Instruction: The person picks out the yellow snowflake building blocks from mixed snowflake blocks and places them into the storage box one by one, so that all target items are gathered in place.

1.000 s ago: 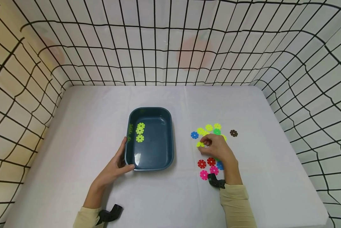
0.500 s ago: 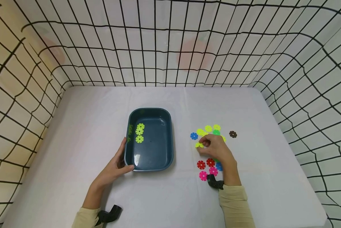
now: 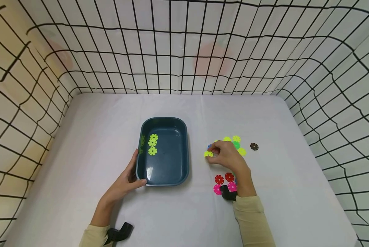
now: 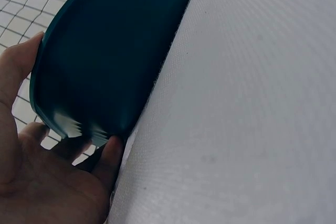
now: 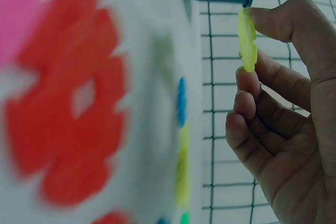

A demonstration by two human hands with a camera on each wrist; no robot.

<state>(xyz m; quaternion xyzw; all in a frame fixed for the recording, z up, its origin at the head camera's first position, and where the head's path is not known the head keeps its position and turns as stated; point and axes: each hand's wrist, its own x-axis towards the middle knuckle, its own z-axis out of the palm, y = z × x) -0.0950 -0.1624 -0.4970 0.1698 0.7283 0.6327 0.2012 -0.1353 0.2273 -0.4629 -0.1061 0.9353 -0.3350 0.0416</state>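
Disc (image 3: pixel 208 154) sits pinched in my right hand (image 3: pixel 229 156); my left hand (image 3: pixel 124 184) grips tray (image 3: pixel 170 161). Transfer step, I'd say; next calls for carrying over tray, letting go.

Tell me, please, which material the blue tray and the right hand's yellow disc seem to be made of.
The blue tray looks like smooth, glossy plastic: it shows a bright highlight and mirrors the yellow discs inside. The held yellow disc is probably plastic, thin, evenly coloured and notched at the edge; its finish is unclear.
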